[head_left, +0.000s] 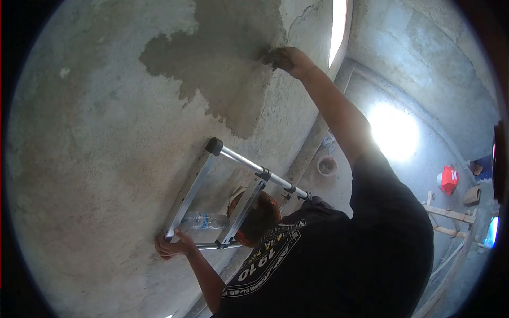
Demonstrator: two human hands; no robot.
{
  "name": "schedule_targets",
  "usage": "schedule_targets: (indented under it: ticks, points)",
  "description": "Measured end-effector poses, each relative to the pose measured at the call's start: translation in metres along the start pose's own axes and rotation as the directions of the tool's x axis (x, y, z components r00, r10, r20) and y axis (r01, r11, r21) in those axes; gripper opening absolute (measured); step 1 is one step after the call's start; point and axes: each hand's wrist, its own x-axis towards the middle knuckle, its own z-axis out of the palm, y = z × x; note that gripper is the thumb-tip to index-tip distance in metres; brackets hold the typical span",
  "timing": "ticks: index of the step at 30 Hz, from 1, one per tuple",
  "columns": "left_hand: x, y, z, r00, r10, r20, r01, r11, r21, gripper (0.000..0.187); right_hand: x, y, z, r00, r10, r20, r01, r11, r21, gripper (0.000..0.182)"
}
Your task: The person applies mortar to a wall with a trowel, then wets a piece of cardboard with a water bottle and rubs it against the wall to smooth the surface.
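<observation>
At wall (106, 143) (dark-patched): right hand (287, 60).

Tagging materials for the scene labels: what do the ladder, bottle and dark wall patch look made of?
Ladder: likely aluminium, bare and silvery with bright glints; its black end cap is probably plastic.
Bottle: probably thin plastic, clear and shiny, as it's see-through with highlights.
Dark wall patch: maybe fresh cement mortar, matt grey with ragged edges; could be just damp wall.

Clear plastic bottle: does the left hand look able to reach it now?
Probably yes: the left hand looks close to the clear plastic bottle, nothing visibly between, though it may need to release the telescopic ladder.
</observation>
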Motion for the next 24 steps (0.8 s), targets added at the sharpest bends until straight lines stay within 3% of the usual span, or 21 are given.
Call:
schedule_targets:
  ticks: [1, 3, 4, 8, 11, 13, 14, 16, 19, 20, 21, 23, 24]
  points:
    - [0.002, 0.003, 0.0, 1.0, -0.013, 0.0, 0.013, 1.0, 0.005, 0.069, 0.006, 0.009, -0.009, 1.0, 0.005, 0.009, -0.004, 1.0, -0.01, 0.022]
    - [0.003, 0.006, -0.003, 1.0, -0.021, -0.004, 0.021, 1.0, -0.007, 0.069, 0.005, 0.021, -0.015, 0.916, -0.015, -0.4, -0.042, 0.99, -0.134, 0.024]
    - [0.0, 0.002, -0.001, 0.999, -0.039, -0.012, 0.039, 0.999, -0.011, 0.071, 0.002, 0.024, -0.021, 0.949, -0.005, -0.315, -0.072, 0.969, -0.235, 0.024]
    - [0.002, 0.0, 0.0, 0.999, -0.035, 0.005, 0.035, 0.999, 0.011, 0.071, 0.025, 0.003, 0.024, 0.936, -0.135, -0.325, -0.042, 0.873, -0.485, 0.023]
    - [0.001, 0.003, -0.001, 0.999, -0.034, -0.004, 0.034, 0.999, -0.036, 0.07, -0.009, -0.044, 0.065, 0.964, -0.213, -0.161, 0.125, 0.893, -0.433, 0.023]
    - [0.004, 0.006, -0.003, 0.999, -0.019, -0.032, 0.018, 0.999, -0.046, 0.069, 0.008, -0.044, 0.033, 0.982, -0.129, -0.136, 0.086, 0.955, -0.283, 0.022]
    - [0.004, 0.006, -0.001, 0.999, -0.026, -0.025, 0.025, 0.999, -0.044, 0.069, 0.016, -0.04, 0.011, 0.994, -0.061, -0.095, 0.05, 0.991, -0.121, 0.022]
    - [0.003, 0.003, -0.001, 1.0, 0.0, -0.011, -0.001, 1.0, -0.025, 0.065, 0.026, 0.001, -0.045, 0.986, -0.018, -0.165, -0.016, 0.979, -0.201, 0.021]
    - [0.004, 0.004, -0.001, 1.0, 0.004, -0.015, -0.004, 0.999, -0.04, 0.065, 0.01, 0.02, -0.017, 0.924, 0.042, -0.381, -0.183, 0.921, -0.344, 0.02]
    - [0.004, 0.005, -0.001, 1.0, 0.006, -0.022, -0.007, 0.999, -0.033, 0.065, 0.015, 0.022, 0.005, 0.903, -0.009, -0.43, -0.087, 0.975, -0.204, 0.02]
    - [0.003, 0.005, -0.002, 1.0, 0.001, -0.019, -0.002, 1.0, -0.027, 0.065, 0.03, 0.015, 0.011, 0.923, -0.027, -0.383, -0.182, 0.848, -0.498, 0.018]
    - [0.003, 0.003, 0.001, 0.999, 0.002, -0.035, -0.003, 1.0, -0.026, 0.066, 0.032, -0.007, 0.029, 0.924, -0.007, -0.382, -0.144, 0.92, -0.365, 0.018]
    - [0.003, 0.001, 0.001, 1.0, 0.005, -0.029, -0.006, 1.0, -0.023, 0.066, 0.027, -0.018, 0.031, 0.954, -0.006, -0.298, -0.108, 0.926, -0.363, 0.02]
